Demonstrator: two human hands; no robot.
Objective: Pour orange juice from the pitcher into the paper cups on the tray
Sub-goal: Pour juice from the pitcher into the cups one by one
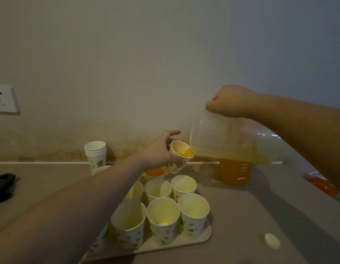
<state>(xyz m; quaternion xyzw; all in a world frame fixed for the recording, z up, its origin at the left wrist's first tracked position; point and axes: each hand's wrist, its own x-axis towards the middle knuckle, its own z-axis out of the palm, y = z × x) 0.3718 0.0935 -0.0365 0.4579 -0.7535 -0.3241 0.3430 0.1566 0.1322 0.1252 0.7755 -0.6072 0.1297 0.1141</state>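
A: What else is on my counter [241, 216] rn?

B: Stack of spare cups [95, 153] at the back, by the wall, left of where I'm working. Upright, nested.

A: And on the right?

B: Big bottle of orange drink [234, 173] standing near the wall, partly hidden. Small white cap [272, 241] lying open side up on the counter, near me, well apart from the bottle.

A: Anything at the edges?

B: Dark cloth-like thing [2, 186] far left, can't tell what exactly. Orange packet [324, 186] far right, mostly cut off. Wall socket [4, 99] up on the wall [146, 63], left.
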